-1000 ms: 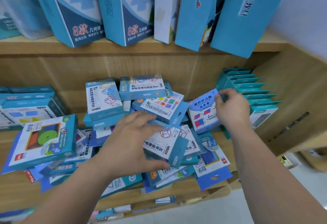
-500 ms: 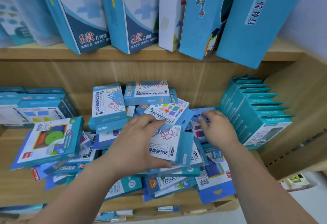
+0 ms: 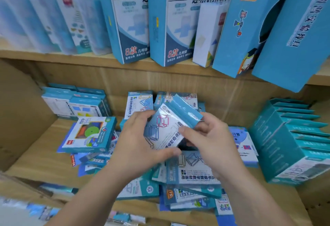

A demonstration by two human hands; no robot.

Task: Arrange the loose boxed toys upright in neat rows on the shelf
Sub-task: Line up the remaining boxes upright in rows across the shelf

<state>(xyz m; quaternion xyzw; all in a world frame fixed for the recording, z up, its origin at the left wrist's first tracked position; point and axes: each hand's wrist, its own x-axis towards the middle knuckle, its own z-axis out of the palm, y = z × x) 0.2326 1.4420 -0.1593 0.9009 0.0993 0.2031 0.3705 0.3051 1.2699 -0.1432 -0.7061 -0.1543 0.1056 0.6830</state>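
your left hand (image 3: 137,147) and right hand (image 3: 205,141) are both gripping one tilted toy box (image 3: 166,129) above the loose pile (image 3: 192,175) on the shelf (image 3: 41,157).

The held box (image 3: 166,131) is fronted in white with pink and blue wireframe cubes and edged in teal, a green disc is printed on the box at left (image 3: 89,134), and the shelf (image 3: 35,163) is pale wood.
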